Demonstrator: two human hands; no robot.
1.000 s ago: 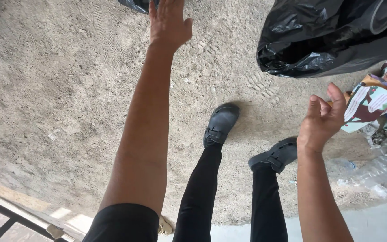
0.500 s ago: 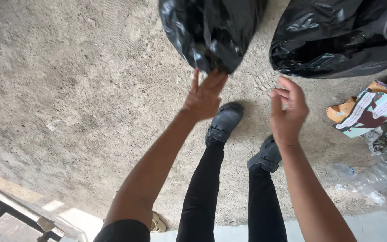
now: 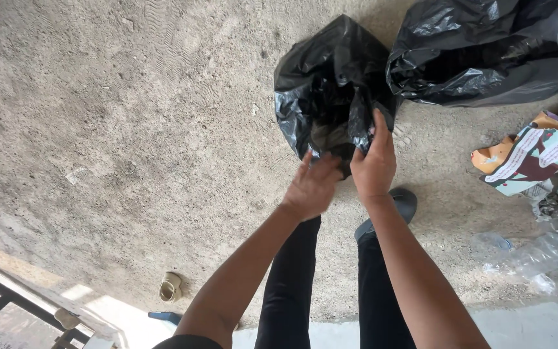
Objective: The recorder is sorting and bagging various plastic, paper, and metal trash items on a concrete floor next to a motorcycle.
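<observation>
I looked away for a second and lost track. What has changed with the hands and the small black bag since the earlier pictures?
The small black bag has come down toward the person and now sits by their feet. Both hands drew together: the right hand took hold of the bag's edge, and the left hand came back from its far reach to touch it. The big black bag, paper litter and plastic bottles stayed put.

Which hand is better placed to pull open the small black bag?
Probably the right hand: its fingers already lie on the small black bag at its rim. The left hand is just below, fingers spread.
</observation>
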